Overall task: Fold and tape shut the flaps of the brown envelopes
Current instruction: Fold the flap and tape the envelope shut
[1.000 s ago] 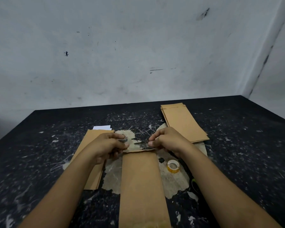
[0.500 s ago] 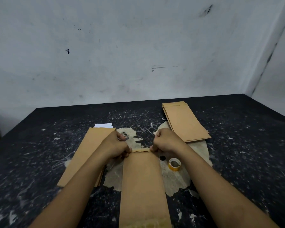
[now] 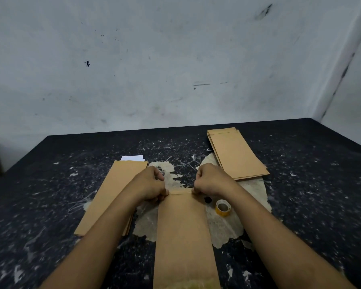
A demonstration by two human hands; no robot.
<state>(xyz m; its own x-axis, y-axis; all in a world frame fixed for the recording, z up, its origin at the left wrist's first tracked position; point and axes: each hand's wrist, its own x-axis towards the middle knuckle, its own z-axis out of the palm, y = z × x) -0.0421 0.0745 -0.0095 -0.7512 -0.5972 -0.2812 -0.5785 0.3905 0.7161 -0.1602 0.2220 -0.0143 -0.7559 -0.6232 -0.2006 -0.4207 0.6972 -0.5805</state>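
Envelope (image 3: 183,236) lies flat on surface (image 3: 300,195), mid-frame. Left hand (image 3: 148,186) and right hand (image 3: 212,180), fingers curled, pinch tape (image 3: 180,192) ends at folded flap. Advice: press outward from centre, avoiding wrinkles.

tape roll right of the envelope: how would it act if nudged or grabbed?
The tape roll looks small and mostly hollow, so probably light. It seems to lie tilted rather than flat, so a nudge may rock or roll it. The glossy band looks possibly slick; gripping through the open core seems safer.
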